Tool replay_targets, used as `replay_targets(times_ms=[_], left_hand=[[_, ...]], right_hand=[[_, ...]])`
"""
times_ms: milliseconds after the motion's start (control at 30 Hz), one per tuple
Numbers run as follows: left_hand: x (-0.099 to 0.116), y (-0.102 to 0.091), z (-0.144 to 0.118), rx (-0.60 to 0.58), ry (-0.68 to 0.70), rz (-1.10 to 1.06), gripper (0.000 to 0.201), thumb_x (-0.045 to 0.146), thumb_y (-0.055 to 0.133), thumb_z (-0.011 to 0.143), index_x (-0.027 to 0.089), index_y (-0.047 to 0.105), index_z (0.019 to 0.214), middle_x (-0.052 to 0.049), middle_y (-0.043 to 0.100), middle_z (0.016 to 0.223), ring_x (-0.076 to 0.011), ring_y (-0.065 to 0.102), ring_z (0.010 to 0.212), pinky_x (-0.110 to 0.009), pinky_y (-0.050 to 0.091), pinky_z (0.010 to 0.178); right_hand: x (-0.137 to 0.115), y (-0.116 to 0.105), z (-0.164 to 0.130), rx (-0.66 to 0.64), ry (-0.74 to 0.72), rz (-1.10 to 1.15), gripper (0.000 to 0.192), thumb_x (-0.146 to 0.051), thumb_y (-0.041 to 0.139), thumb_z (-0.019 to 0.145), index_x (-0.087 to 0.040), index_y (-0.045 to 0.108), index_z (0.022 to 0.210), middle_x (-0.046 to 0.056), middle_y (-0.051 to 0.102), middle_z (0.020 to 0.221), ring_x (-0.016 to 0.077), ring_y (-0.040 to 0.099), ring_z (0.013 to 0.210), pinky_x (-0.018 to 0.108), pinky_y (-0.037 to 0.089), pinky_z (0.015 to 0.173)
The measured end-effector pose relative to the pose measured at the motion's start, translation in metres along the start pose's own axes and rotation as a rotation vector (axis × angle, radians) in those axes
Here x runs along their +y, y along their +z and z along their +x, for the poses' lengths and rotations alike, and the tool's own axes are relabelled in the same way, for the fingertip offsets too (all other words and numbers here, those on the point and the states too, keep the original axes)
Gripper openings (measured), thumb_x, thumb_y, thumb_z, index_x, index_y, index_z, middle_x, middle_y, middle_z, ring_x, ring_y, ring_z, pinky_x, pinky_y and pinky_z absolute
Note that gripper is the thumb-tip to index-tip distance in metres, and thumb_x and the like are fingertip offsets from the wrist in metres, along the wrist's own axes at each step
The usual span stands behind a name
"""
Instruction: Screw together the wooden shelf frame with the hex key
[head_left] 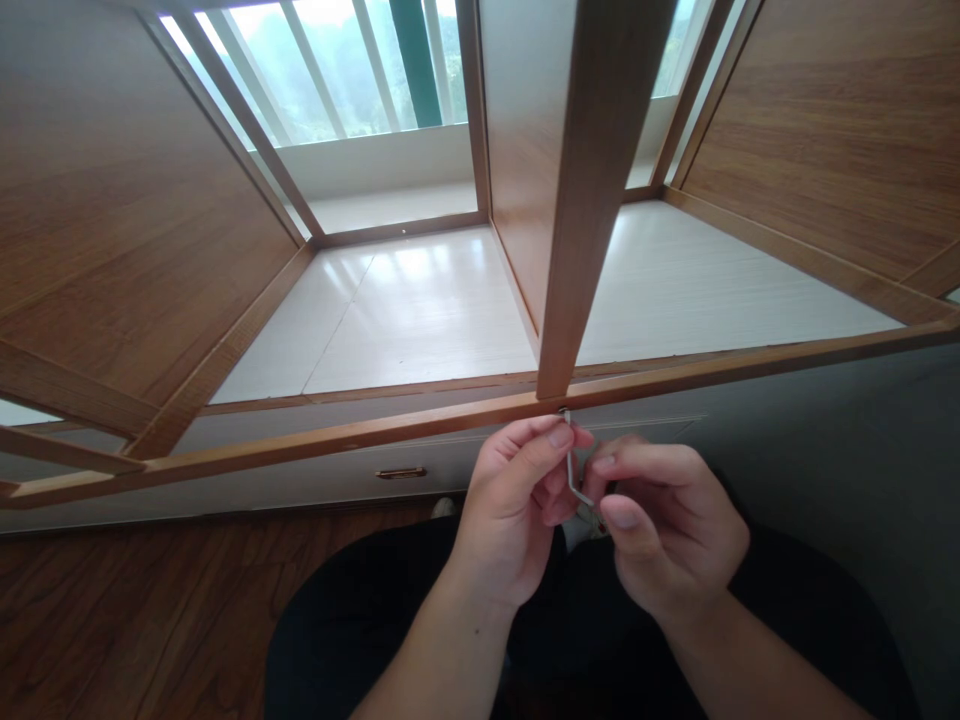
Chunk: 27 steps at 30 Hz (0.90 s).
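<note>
"Two at work, close together: left hand and right hand. What does the left have?"

"The hex key, pinched near its top between thumb and fingertips, the other fingers curled in behind."

"And the right?"

"Half open, thumb and forefinger apart. Its fingertips are right by the key's lower, bent end; whether they touch it, I can't tell."

"Where exactly is the key?"

"Nearly upright, its top end at the rail, just below the foot of the post. I can't tell if it sits in a socket."

"What's around that?"

"The rail runs across in front of a white top. Behind the post is a middle panel; a wider left panel and right panel stand to either side."

"Lower down?"

"A drawer handle, left of the hands. Then dark trousers, and wood floor at lower left."

"And farthest off?"

"A barred window, with hazy greenery outside."
</note>
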<state>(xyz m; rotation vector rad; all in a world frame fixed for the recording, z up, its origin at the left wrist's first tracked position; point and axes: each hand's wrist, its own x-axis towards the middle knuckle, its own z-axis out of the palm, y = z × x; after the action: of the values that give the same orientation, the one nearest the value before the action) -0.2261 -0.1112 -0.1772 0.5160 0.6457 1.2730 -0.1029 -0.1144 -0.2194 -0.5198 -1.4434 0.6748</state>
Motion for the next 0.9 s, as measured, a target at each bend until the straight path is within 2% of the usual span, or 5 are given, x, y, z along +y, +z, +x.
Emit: replay_targets(times_ms=[233, 400, 567, 733, 900], left_hand=[[0.0, 0.0, -0.004, -0.014, 0.0, -0.025, 0.019, 0.031, 0.078, 0.085, 0.014, 0.076, 0.078, 0.004, 0.045, 0.051, -0.0066, 0.042, 0.047, -0.017, 0.021, 0.042], [0.004, -0.001, -0.004, -0.05, -0.111, -0.136, 0.016, 0.029, 0.081, 0.082, 0.014, 0.078, 0.08, 0.006, 0.047, 0.052, -0.0031, 0.037, 0.043, -0.014, 0.026, 0.042], [0.006, -0.001, -0.004, -0.063, -0.146, -0.206, 0.012, 0.026, 0.08, 0.083, 0.014, 0.079, 0.081, 0.005, 0.051, 0.054, -0.0022, 0.038, 0.042, -0.013, 0.03, 0.042], [0.008, 0.0, -0.004, -0.021, -0.145, -0.181, 0.014, 0.025, 0.082, 0.081, 0.013, 0.078, 0.08, 0.007, 0.045, 0.05, -0.003, 0.038, 0.045, -0.013, 0.034, 0.046], [0.007, -0.001, -0.004, 0.016, -0.147, -0.174, 0.015, 0.026, 0.085, 0.079, 0.013, 0.078, 0.079, 0.008, 0.044, 0.051, -0.0026, 0.037, 0.047, -0.013, 0.034, 0.048]], right_hand=[[-0.001, 0.0, 0.004, -0.081, -0.155, -0.043, 0.051, -0.001, 0.072, 0.081, -0.02, 0.064, 0.128, 0.004, 0.069, 0.088, 0.0167, 0.064, 0.072, 0.031, 0.057, 0.057], [-0.008, -0.002, 0.009, -0.166, -0.203, -0.092, 0.068, 0.01, 0.065, 0.08, -0.021, 0.061, 0.141, 0.008, 0.076, 0.105, 0.0191, 0.072, 0.085, 0.034, 0.065, 0.069], [-0.012, -0.004, 0.011, -0.223, -0.228, -0.125, 0.062, 0.007, 0.065, 0.085, -0.019, 0.064, 0.141, 0.007, 0.072, 0.1, 0.0187, 0.072, 0.086, 0.033, 0.065, 0.072], [-0.015, -0.006, 0.015, -0.333, -0.193, -0.15, 0.049, -0.005, 0.06, 0.097, -0.024, 0.066, 0.141, 0.006, 0.067, 0.097, 0.0184, 0.068, 0.086, 0.034, 0.063, 0.074], [-0.02, -0.011, 0.022, -0.448, -0.174, -0.195, 0.047, 0.005, 0.06, 0.091, -0.013, 0.069, 0.134, 0.008, 0.063, 0.094, 0.0173, 0.062, 0.085, 0.033, 0.057, 0.072]])
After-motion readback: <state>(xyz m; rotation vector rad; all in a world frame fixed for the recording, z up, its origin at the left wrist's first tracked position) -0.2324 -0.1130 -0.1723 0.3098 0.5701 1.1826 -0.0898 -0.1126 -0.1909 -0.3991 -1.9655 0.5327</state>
